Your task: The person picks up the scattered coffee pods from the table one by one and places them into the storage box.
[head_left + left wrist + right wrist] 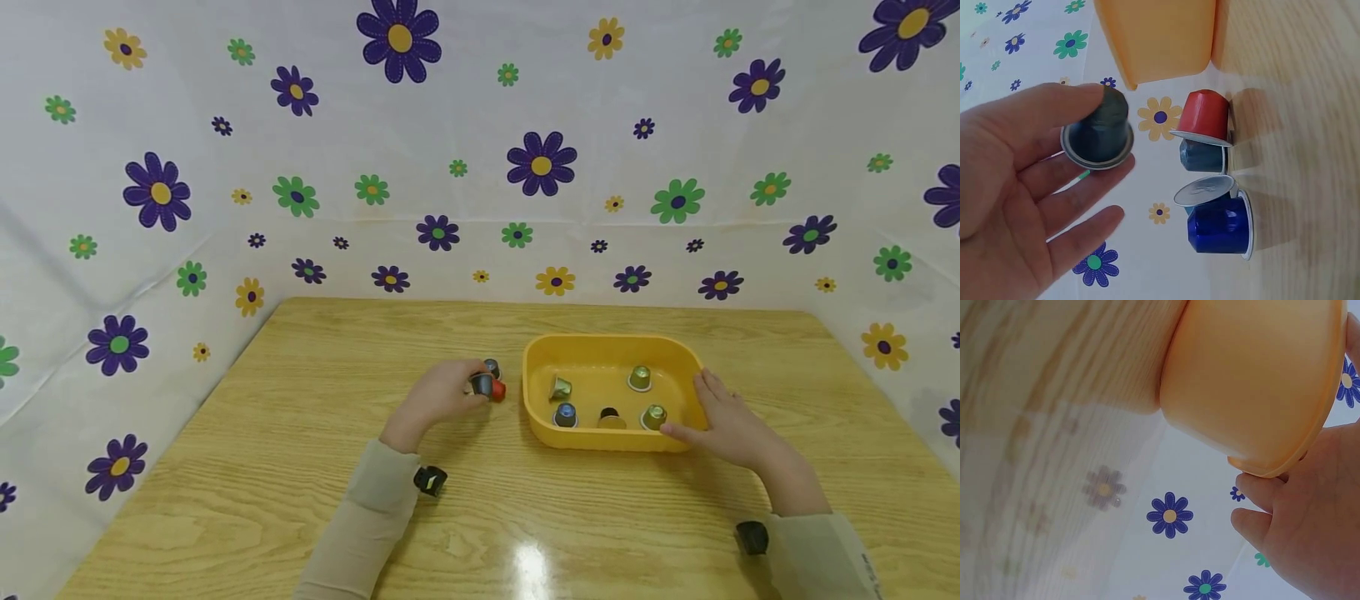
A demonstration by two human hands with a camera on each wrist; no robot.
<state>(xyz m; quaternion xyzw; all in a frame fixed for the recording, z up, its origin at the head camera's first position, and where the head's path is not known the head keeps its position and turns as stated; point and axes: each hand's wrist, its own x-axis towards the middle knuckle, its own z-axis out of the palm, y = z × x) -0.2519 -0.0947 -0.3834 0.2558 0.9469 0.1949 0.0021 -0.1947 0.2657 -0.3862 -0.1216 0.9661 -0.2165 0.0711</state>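
Observation:
My left hand holds a dark blue-grey coffee capsule between thumb and fingers, its silver rim facing down in the left wrist view. Beside it on the table stand a red capsule, a dark teal capsule and a shiny blue capsule. Another capsule's silver lid shows between them, its body partly hidden. My right hand rests on the right end of a yellow container, thumb at the front rim and fingers along the side. Fingertips touch its rim in the right wrist view.
Inside the container are several capsules: a green one at the back, another green one near the front, a pale green one, a blue one and a black one. Flowered cloth surrounds the wooden table.

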